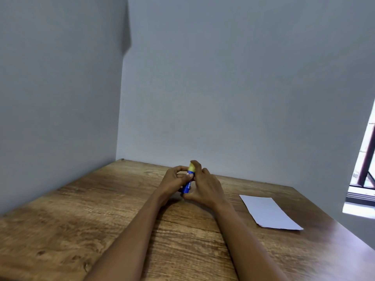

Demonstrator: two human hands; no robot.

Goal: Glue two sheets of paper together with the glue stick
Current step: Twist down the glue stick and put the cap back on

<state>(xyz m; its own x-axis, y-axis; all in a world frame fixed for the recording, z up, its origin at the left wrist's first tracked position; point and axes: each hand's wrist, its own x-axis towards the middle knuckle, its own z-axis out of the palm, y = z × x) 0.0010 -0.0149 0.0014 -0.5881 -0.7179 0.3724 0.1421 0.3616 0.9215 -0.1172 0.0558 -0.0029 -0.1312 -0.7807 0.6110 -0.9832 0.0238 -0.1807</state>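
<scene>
A blue glue stick (187, 185) with a yellow cap (191, 167) stands tilted between both hands near the far middle of the wooden table (81, 220). My left hand (175, 180) grips its blue body. My right hand (205, 185) wraps the other side, fingers reaching up to the yellow cap and thumb near its base. A white paper sheet (267, 211) lies flat on the table to the right, apart from both hands. I can make out only one sheet outline there.
Grey walls close the table in at the left and at the back. A window (365, 169) with a dark frame is at the right edge. The table's right edge runs close past the paper.
</scene>
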